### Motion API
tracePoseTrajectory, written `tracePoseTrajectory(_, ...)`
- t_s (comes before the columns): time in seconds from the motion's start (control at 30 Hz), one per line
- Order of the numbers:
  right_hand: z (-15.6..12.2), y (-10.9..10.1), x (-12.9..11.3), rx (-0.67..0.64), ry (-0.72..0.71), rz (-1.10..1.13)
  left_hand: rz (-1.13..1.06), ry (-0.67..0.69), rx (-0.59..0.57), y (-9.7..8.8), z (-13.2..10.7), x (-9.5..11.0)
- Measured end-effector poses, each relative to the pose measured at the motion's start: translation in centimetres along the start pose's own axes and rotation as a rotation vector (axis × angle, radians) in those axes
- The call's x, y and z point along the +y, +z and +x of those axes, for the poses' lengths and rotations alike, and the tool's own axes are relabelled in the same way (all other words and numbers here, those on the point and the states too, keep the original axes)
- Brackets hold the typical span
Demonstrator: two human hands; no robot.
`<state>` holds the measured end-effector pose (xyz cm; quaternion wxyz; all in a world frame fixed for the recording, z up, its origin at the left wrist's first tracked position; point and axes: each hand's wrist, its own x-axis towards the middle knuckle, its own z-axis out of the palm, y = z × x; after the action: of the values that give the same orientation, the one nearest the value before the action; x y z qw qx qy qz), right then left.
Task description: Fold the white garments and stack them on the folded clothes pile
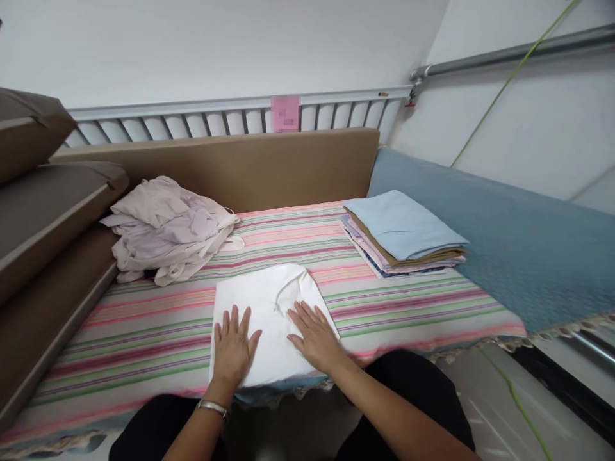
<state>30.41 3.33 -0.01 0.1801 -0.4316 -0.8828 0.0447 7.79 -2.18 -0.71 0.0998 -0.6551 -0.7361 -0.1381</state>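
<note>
Each grip is slack and flat, palm down, with fingers apart: the left hand (234, 349) and the right hand (313, 336) rest on a folded white cloth (254, 291) at the near edge, between the person's dark-clad knees (416, 384). Smooth pale wall (216, 51) fills the background. Bright stripes of pink, green and maroon run across the woven cover (158, 320) beneath the cloth. On the right a blue textured covering (485, 230) with a fringed lower edge closes off that side; at the far side stands a long, smooth brown panel (269, 169), and bulky brown cushions (52, 211) with light edges crowd the left. White radiator ribs (192, 125) rise behind the panel. Beyond the cloth to the left, a crumpled heap of pale fabric (168, 224) takes up room; to the right sits a squared stack of folded fabrics (408, 227), light blue uppermost, brown and pink layers below. Soft and roughly four-sided, the white cloth puckers near the right fingertips. Smaller are a pink card (286, 114) on the radiator and a shiny bracelet (213, 407) on the left wrist.
</note>
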Motion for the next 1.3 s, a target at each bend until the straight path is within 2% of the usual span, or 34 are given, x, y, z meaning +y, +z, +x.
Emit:
tracePoseTrajectory(0.2,0.0,-0.5,-0.4,-0.028,0.027,0.054,-0.036,-0.013,-0.011,-0.2,0.1,0.0)
tracePoseTrajectory(0.3,0.4,-1.3,-0.5,-0.083,0.047,0.092,-0.044,-0.027,-0.006,-0.7,0.2,0.3)
tracePoseTrajectory(0.37,1.0,-2.1,-0.8,-0.119,0.062,0.123,-0.046,0.017,-0.006,-1.1,-0.1,1.0)
tracePoseTrajectory(0.43,1.9,-2.9,-1.2,-0.102,0.088,0.161,-0.057,0.087,-0.013,-1.3,-0.4,2.0)
tracePoseTrajectory(0.53,4.0,-3.7,-2.4,-0.035,0.189,0.235,-0.085,0.118,-0.028,-1.6,-0.7,3.6)
tracePoseTrajectory(0.63,6.1,-3.8,-3.7,-0.104,0.357,0.331,-0.114,0.108,-0.031,-1.9,-0.7,4.2)
tracePoseTrajectory(0.73,7.6,-4.0,-4.4,-0.099,0.392,0.359,-0.169,0.100,0.007,-2.8,-1.5,3.4)
tracePoseTrajectory(0.83,8.8,-4.5,-4.4,-0.012,0.267,0.299,-0.322,0.051,0.047,-3.9,-4.3,1.3)
tracePoseTrajectory(0.9,9.9,-4.7,-4.0,-0.003,0.181,0.249,-0.496,-0.074,0.068,-4.4,-6.6,-0.9)
tracePoseTrajectory(0.93,10.6,-4.8,-3.8,-0.015,0.148,0.221,-0.596,-0.188,0.078,-4.5,-7.6,-2.0)
tracePoseTrajectory(1.0,12.5,-4.6,-3.3,-0.061,0.104,0.164,-0.809,-0.480,0.060,-4.6,-9.1,-4.2)
tracePoseTrajectory(1.07,14.7,-3.9,-2.9,-0.113,0.088,0.126,-1.026,-0.759,-0.044,-4.4,-9.7,-5.7)
tracePoseTrajectory(1.17,17.8,-2.4,-2.9,-0.177,0.104,0.103,-1.241,-1.035,-0.233,-3.9,-9.7,-5.9)
tracePoseTrajectory(1.23,19.5,-1.3,-3.2,-0.217,0.123,0.095,-1.309,-1.126,-0.286,-3.5,-9.7,-5.0)
tracePoseTrajectory(1.3,20.6,-0.3,-3.6,-0.253,0.136,0.094,-1.384,-1.151,-0.308,-3.1,-9.9,-3.8)
